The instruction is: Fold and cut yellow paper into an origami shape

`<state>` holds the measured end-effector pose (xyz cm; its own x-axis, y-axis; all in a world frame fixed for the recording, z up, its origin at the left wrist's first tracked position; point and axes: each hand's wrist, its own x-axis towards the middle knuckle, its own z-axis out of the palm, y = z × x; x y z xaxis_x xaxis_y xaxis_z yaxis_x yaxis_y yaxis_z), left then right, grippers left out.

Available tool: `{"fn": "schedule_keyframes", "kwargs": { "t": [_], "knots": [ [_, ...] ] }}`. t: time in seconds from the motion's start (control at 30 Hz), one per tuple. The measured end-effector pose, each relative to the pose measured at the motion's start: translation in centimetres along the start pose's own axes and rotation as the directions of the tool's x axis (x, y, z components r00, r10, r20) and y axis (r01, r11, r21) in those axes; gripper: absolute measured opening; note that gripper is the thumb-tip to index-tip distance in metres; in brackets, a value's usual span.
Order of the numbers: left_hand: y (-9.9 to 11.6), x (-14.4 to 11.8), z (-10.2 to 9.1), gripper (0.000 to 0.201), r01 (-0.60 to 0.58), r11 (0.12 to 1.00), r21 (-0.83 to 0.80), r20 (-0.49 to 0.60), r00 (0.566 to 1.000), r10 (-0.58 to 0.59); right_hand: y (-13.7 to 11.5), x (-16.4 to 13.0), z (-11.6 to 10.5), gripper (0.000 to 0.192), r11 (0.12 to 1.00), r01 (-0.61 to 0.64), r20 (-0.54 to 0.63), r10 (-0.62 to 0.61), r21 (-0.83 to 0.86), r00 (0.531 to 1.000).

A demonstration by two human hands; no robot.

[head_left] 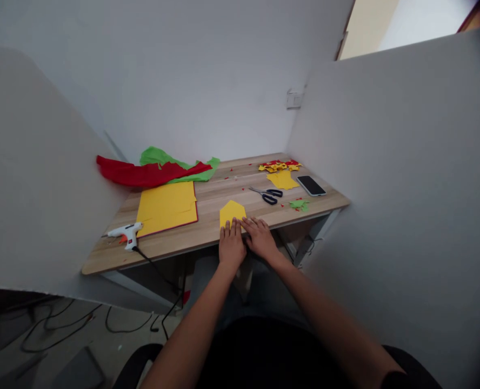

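- Left hand (231, 244), grip released, lies flat with fingers spread on the lower edge of a yellow pointed paper piece (232, 211) just below the frame's centre.
- Right hand (260, 237), grip also released, rests flat beside it, touching the same piece's lower right corner.
- The piece lies at the near edge of the wooden table (207, 201).
- A yellow sheet stack (167, 207) sits left of centre; a white glue gun (125, 234) lies further left.
- Red and green crumpled sheets (154, 170) lie behind the stack.
- Black-handled scissors (267, 194), a phone (311, 185) and what look like paper scraps (279, 166) occupy the right of the table.
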<state>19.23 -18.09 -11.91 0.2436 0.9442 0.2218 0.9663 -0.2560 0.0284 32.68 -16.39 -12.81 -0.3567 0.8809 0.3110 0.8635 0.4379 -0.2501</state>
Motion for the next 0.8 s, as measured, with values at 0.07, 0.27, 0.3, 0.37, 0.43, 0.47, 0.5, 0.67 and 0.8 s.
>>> {"fn": "schedule_keyframes", "kwargs": {
  "t": [0.07,0.27,0.3,0.37,0.43,0.47,0.5,0.67,0.8],
  "knots": [
    [-0.1,0.1,-0.1,0.065,0.005,1.000,0.004,-0.008,1.000,-0.005,-0.3,0.1,-0.1,0.061,1.000,-0.005,0.017,0.006,-0.019,1.000],
    [0.1,0.6,-0.5,0.057,0.044,0.999,0.022,-0.032,0.999,-0.043,-1.7,1.0,-0.1,0.053,0.988,-0.108,0.054,0.114,-0.107,0.992],
    [0.2,0.7,-0.5,0.057,0.052,0.998,0.024,-0.036,0.998,-0.051,-1.8,1.3,-0.1,0.052,0.985,-0.122,0.060,0.130,-0.122,0.990],
    [0.5,0.7,-0.4,0.057,0.061,0.998,0.028,-0.041,0.997,-0.059,-1.7,2.1,-0.4,0.048,0.978,-0.141,0.073,0.153,-0.152,0.986],
    [0.7,0.8,-0.2,0.058,0.060,0.998,0.032,-0.038,0.998,-0.059,-1.3,3.2,-0.6,0.044,0.971,-0.156,0.086,0.173,-0.180,0.981],
    [0.7,0.9,-0.1,0.058,0.057,0.998,0.034,-0.035,0.998,-0.056,-1.0,3.9,-0.8,0.043,0.968,-0.164,0.095,0.185,-0.192,0.978],
    [0.7,1.0,0.0,0.058,0.053,0.998,0.037,-0.032,0.998,-0.052,-0.7,4.5,-0.9,0.042,0.964,-0.172,0.105,0.196,-0.202,0.975],
    [0.3,1.8,0.4,0.057,0.025,0.998,0.055,-0.015,1.000,-0.024,0.5,6.4,-1.0,0.037,0.957,-0.172,0.158,0.212,-0.235,0.964],
    [0.2,2.5,0.7,0.054,0.020,0.997,0.078,-0.012,1.000,-0.019,0.5,4.9,-0.9,0.043,0.964,-0.123,0.161,0.164,-0.234,0.973]
  ]
}}
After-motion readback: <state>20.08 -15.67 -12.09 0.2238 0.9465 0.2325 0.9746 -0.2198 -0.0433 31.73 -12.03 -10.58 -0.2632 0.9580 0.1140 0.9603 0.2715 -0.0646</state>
